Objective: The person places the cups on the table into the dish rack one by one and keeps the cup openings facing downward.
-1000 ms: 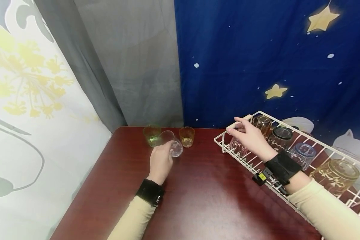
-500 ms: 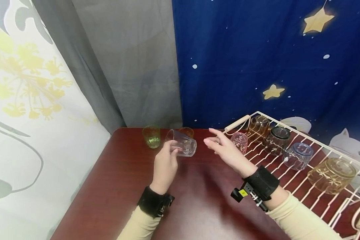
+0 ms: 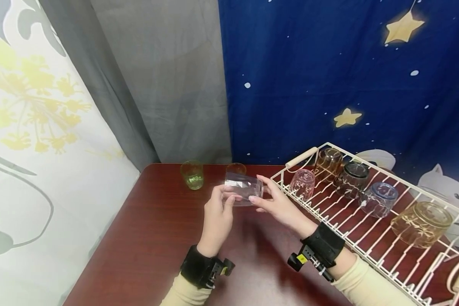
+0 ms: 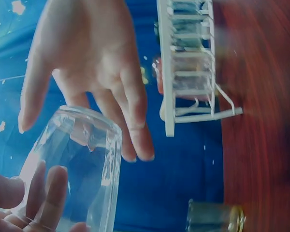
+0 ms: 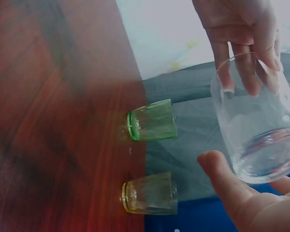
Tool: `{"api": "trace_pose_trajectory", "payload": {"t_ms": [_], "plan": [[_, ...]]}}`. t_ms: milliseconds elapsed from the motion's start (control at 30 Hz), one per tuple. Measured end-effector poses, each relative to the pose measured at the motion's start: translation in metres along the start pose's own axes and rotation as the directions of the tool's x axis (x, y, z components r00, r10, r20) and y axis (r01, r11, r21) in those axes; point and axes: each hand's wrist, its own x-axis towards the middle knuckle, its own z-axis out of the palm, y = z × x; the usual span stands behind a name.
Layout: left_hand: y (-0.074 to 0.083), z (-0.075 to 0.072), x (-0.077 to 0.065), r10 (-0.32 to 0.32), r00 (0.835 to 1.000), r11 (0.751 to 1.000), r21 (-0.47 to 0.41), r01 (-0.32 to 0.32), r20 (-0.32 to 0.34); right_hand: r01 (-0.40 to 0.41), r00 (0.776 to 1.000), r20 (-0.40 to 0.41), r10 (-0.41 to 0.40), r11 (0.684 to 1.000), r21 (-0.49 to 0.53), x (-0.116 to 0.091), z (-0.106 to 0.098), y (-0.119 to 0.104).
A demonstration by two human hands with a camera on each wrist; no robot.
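Observation:
A clear drinking glass (image 3: 245, 187) is held tilted on its side above the table, its base toward the right. My left hand (image 3: 219, 214) grips it near the rim, thumb on one side and fingers on the other. At the base end, my right hand (image 3: 281, 208) is spread around the glass. In the left wrist view the right hand's fingers (image 4: 128, 111) are extended just beyond the base. The right thumb (image 5: 220, 169) stands slightly off the glass in the right wrist view. Behind stand a green glass (image 3: 193, 175) and a yellow glass (image 5: 150, 194), upright on the table.
A white wire rack (image 3: 371, 246) with wooden handles (image 3: 301, 157) stands at the right. Upside-down glasses sit in it: pink (image 3: 303, 183), amber (image 3: 329, 163), dark (image 3: 352, 178), blue-rimmed (image 3: 380, 199) and a wider yellowish one (image 3: 422, 223). Curtains hang behind the table (image 3: 149, 238).
My left hand has lifted the clear glass off the table and brought it right, turning it on its side. My right hand has moved left from the rack to the glass's base.

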Motion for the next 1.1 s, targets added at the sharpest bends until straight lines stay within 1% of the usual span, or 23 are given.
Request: {"api": "trace_pose_trajectory", "payload": {"t_ms": [100,200,300,533,700,833,933,1100], "plan": [[0.000,0.001,-0.001,-0.040,0.999,0.998,-0.047,0.042,0.037,0.029,1.000,-0.001,-0.029,1.000,0.009,-0.001,0.000,0.002],[0.001,0.001,-0.001,-0.065,0.996,0.994,-0.089,0.070,0.055,0.054,0.999,0.002,-0.054,0.998,0.012,-0.001,-0.001,0.003],[0.001,0.001,0.000,-0.068,0.996,0.991,-0.113,0.075,0.062,0.065,0.998,-0.001,-0.065,0.998,0.010,-0.001,-0.003,0.001],[0.000,0.001,0.002,-0.048,0.995,0.989,-0.138,0.060,0.089,0.047,0.999,0.003,-0.047,0.999,-0.007,0.000,-0.008,-0.002],[-0.001,0.002,0.005,-0.042,0.994,0.985,-0.162,0.059,0.101,0.053,0.998,-0.018,-0.055,0.992,-0.113,0.002,-0.014,-0.009],[0.016,-0.003,0.006,-0.036,0.993,0.984,-0.168,0.054,0.112,0.034,0.999,-0.029,-0.041,0.978,-0.205,0.003,-0.019,-0.015],[0.027,-0.007,0.007,-0.026,0.992,0.984,-0.172,0.047,0.123,0.021,0.999,-0.034,-0.030,0.969,-0.245,0.004,-0.022,-0.019],[0.027,-0.008,0.010,-0.034,0.988,0.988,-0.147,0.056,0.152,0.003,0.999,-0.043,-0.017,0.954,-0.301,0.003,-0.027,-0.025]]}}
